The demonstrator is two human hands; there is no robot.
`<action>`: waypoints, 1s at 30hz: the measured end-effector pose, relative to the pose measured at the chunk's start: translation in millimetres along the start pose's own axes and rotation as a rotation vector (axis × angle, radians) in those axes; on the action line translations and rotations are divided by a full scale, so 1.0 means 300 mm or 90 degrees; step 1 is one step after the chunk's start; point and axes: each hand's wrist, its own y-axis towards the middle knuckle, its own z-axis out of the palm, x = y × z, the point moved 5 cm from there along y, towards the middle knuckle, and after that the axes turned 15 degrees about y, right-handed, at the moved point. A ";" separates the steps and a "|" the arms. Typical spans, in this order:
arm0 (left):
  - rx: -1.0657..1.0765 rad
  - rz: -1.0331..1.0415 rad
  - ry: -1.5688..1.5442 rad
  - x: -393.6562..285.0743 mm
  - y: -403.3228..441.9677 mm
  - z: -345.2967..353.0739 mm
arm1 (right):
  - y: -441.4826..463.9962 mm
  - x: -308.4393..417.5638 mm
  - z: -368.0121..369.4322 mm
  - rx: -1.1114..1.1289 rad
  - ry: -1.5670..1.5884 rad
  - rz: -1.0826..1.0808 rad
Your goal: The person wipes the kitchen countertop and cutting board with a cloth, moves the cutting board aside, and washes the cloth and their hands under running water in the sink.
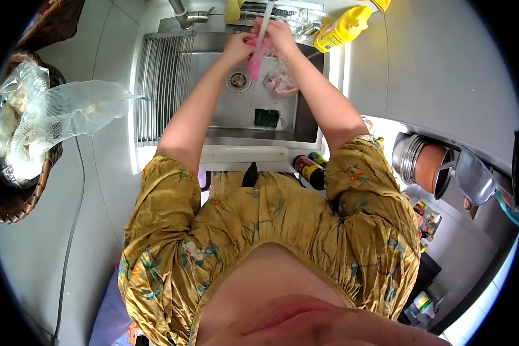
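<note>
Both my hands are over the far part of the metal sink (225, 118). A pink cloth (256, 64) hangs between them under a stream of water from above. My left hand (239, 47) has its fingers closed on the cloth's left edge. On the cloth's other side, my right hand (278, 39) is closed on it too, its fingertips partly hidden. Below my right hand, a clear bag with something pinkish in it (282, 85) lies in the sink. The drain (238, 80) is left of the bag, and a dark green scouring pad (266, 118) is nearer to me.
A metal rack (164, 86) covers the sink's left side. The faucet (185, 17) stands behind it. At the back right is a yellow bottle (343, 29). A wicker basket (37, 190) with netting is at the far left; pots (427, 164) are at the right.
</note>
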 end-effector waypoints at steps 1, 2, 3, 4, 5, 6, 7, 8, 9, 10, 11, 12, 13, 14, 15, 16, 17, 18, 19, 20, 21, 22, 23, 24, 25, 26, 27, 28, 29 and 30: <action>-0.011 0.000 0.030 -0.058 -0.022 -0.016 | -0.009 0.013 -0.016 0.004 -0.051 -0.010; -0.022 0.000 0.059 -0.092 -0.037 -0.020 | -0.022 0.025 -0.035 0.007 -0.103 -0.020; -0.019 0.022 0.113 -0.082 -0.020 -0.006 | -0.010 0.022 -0.071 0.037 -0.338 -0.012; -0.017 0.046 0.168 -0.056 0.017 0.007 | 0.002 0.005 -0.100 0.068 -0.354 -0.066; -0.012 0.070 0.221 -0.066 0.021 -0.006 | 0.007 -0.014 -0.101 0.097 -0.371 -0.120; 0.009 0.060 0.269 -0.063 0.023 0.009 | 0.004 -0.032 -0.128 0.128 -0.386 -0.173; 0.029 0.049 0.317 -0.101 0.011 -0.006 | -0.053 0.003 -0.086 0.148 -0.395 -0.186; 0.050 0.037 0.365 -0.114 -0.003 -0.007 | -0.063 -0.014 -0.096 0.176 -0.366 -0.157; 0.056 0.037 0.316 -0.110 -0.001 -0.003 | -0.067 -0.030 -0.103 0.204 -0.336 -0.129; 0.061 0.037 0.267 -0.104 0.014 -0.005 | -0.086 -0.033 -0.088 0.232 -0.306 -0.102; 0.067 0.037 0.217 -0.092 0.017 -0.002 | -0.110 -0.023 -0.075 0.259 -0.416 -0.126; 0.073 0.028 0.183 -0.075 0.017 -0.017 | -0.122 -0.013 -0.044 0.263 -0.465 -0.148; 0.077 0.020 0.150 -0.072 0.018 -0.024 | -0.132 -0.002 -0.023 0.268 -0.514 -0.171; 0.082 0.009 0.117 -0.058 0.013 -0.025 | -0.163 0.026 0.024 0.272 -0.562 -0.192; 0.121 -0.042 0.037 -0.030 0.012 -0.011 | -0.172 0.040 0.017 0.157 -0.587 -0.008; 0.136 -0.047 -0.006 -0.047 -0.014 -0.017 | -0.166 0.050 0.015 0.151 -0.646 -0.065; 0.151 -0.054 -0.050 -0.079 -0.060 -0.033 | -0.149 0.054 0.008 0.145 -0.703 -0.121; 0.166 -0.060 -0.093 -0.095 -0.089 -0.040 | -0.126 0.058 0.000 0.139 -0.760 -0.179; 0.182 -0.048 -0.169 -0.089 -0.096 -0.037 | -0.095 0.035 -0.033 0.161 -0.674 -0.217; 0.198 -0.038 -0.246 -0.070 -0.104 -0.031 | -0.077 0.012 -0.048 0.185 -0.648 -0.189; 0.215 -0.027 -0.321 -0.056 -0.108 -0.024 | -0.059 -0.012 -0.063 0.206 -0.620 -0.162; 0.202 -0.034 -0.351 -0.029 -0.099 -0.021 | -0.055 -0.023 -0.056 0.228 -0.594 -0.135; 0.188 -0.042 -0.380 -0.009 -0.090 -0.017 | -0.058 -0.026 -0.057 0.231 -0.587 -0.112; 0.174 -0.051 -0.409 0.012 -0.081 -0.012 | -0.060 -0.029 -0.057 0.234 -0.581 -0.089; 0.167 -0.056 -0.416 0.008 -0.089 -0.011 | -0.062 -0.036 -0.058 0.238 -0.574 -0.066; 0.159 -0.062 -0.424 0.006 -0.099 -0.007 | -0.064 -0.042 -0.064 0.221 -0.519 -0.049; 0.151 -0.069 -0.433 0.009 -0.110 -0.004 | -0.068 -0.053 -0.071 0.204 -0.464 -0.031; 0.136 -0.071 -0.408 0.016 -0.117 -0.002 | -0.076 -0.061 -0.067 0.186 -0.409 -0.013; 0.123 -0.071 -0.384 0.029 -0.122 0.001 | -0.078 -0.068 -0.065 0.155 -0.401 -0.015; 0.110 -0.071 -0.358 0.034 -0.124 0.002 | -0.079 -0.062 -0.065 0.122 -0.393 -0.019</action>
